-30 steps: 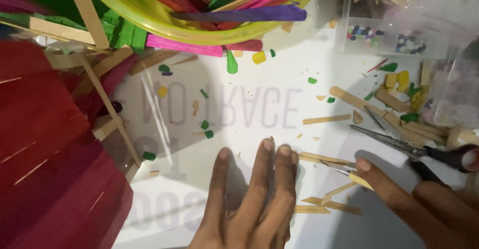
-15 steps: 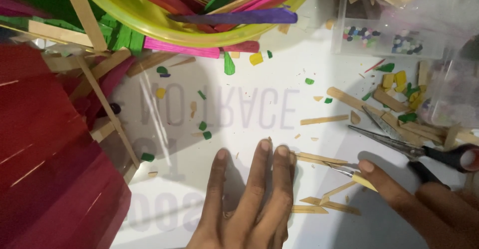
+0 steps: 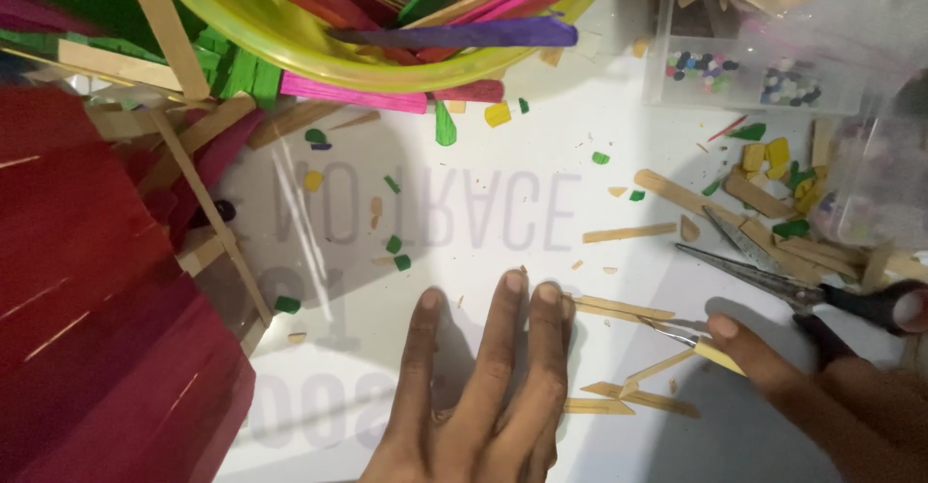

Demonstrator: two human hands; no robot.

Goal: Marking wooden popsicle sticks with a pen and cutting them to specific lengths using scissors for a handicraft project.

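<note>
My right hand (image 3: 812, 386) pinches a thin wooden sliver (image 3: 717, 355) at lower right of the frame, fingers closed on it as far as I can tell, since the grip is partly cut off by the frame edge. I seem to be sorting cut strips; a careful, light pull suits such a fragile piece. My left hand (image 3: 483, 396) lies flat and spread, holding nothing, on the white sheet (image 3: 503, 154), bottom centre. Black-handled scissors (image 3: 773, 280) lie just above. A clear box of beads (image 3: 744, 77) sits upper right, a yellow bowl of coloured sticks (image 3: 290, 48) at the top.
</note>
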